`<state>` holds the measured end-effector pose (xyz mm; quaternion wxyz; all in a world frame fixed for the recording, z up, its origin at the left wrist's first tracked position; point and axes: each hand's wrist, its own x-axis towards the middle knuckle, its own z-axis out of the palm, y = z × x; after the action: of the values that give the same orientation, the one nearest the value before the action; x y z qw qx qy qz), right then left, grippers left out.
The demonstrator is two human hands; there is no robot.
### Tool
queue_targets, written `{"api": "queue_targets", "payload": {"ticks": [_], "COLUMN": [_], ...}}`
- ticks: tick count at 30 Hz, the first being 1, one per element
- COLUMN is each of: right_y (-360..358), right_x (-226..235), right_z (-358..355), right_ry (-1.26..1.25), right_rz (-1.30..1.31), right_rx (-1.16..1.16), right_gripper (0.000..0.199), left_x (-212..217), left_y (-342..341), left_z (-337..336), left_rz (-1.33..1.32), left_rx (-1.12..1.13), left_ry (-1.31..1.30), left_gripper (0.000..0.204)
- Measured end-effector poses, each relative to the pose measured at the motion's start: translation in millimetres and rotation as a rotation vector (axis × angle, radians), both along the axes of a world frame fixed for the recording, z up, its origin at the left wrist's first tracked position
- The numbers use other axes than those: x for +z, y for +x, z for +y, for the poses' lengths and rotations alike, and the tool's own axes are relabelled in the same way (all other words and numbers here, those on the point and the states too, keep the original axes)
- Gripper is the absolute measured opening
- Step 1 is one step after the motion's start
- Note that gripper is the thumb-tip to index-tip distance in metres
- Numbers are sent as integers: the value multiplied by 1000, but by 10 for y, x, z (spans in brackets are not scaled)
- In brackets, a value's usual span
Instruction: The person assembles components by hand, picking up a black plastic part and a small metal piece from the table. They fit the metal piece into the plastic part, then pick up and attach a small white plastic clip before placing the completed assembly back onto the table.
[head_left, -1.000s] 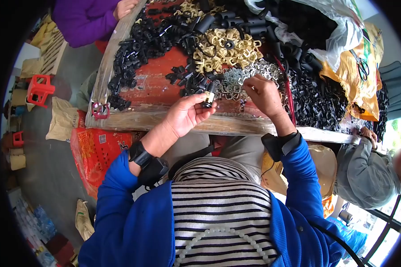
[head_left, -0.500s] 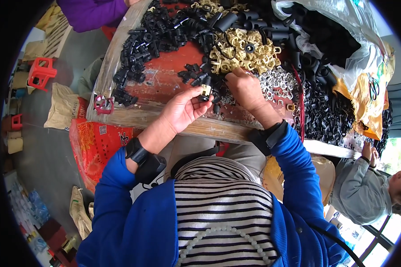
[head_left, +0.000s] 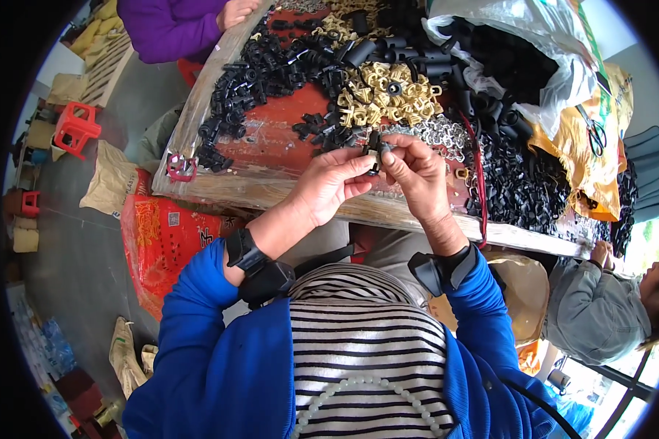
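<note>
Above the table's near edge, my left hand [head_left: 329, 183] is closed on a small black fitting [head_left: 373, 152], thumb and fingers pinching it. My right hand [head_left: 419, 174] meets it from the other side, thumb and forefinger closed on a small dark grey piece [head_left: 386, 148] against the fitting. Fingers partly hide both parts, so I cannot tell whether they are joined. Just beyond lies a heap of pale gold metal clips [head_left: 392, 95]. Small black pieces [head_left: 318, 128] lie left of it, and silver metal rings [head_left: 450, 135] lie to its right.
Black fittings [head_left: 234, 99] line the table's left side. Black tubes [head_left: 436, 62], a clear plastic bag [head_left: 556, 55], scissors [head_left: 594, 135] and small black parts [head_left: 523, 179] fill the right. A red cord [head_left: 480, 175] crosses the tabletop. A purple-sleeved person [head_left: 168, 29] and a grey-jacketed person [head_left: 600, 311] are nearby.
My right hand has come back from the clips and rings to my left hand, now with a small piece in its fingertips. My left hand has moved right with the fitting.
</note>
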<state>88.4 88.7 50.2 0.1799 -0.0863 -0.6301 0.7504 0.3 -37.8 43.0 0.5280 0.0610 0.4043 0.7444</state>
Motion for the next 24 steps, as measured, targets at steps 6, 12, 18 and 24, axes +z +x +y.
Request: {"api": "queue_targets", "payload": {"ticks": [6,12,18,24], "right_y": [179,237,75,-466], "right_x": [-50,-70,-52,23], "right_z": [7,101,351,1065], "right_ry": [481,826,991,1143], "right_rz": [41,92,221,73], "right_rx": [-239,-302,-217,-364], "right_gripper": [26,32,24,18], "left_x": [92,42,-7,-120], "left_y": [126,148,-45,-306], "left_z": [130,172,286,307], "left_rz": [3,2,12,86], "left_rx": [-60,-174,-238,-203], "left_ry": [3,-33,-32,6], "left_gripper": [16,15,17,23]}}
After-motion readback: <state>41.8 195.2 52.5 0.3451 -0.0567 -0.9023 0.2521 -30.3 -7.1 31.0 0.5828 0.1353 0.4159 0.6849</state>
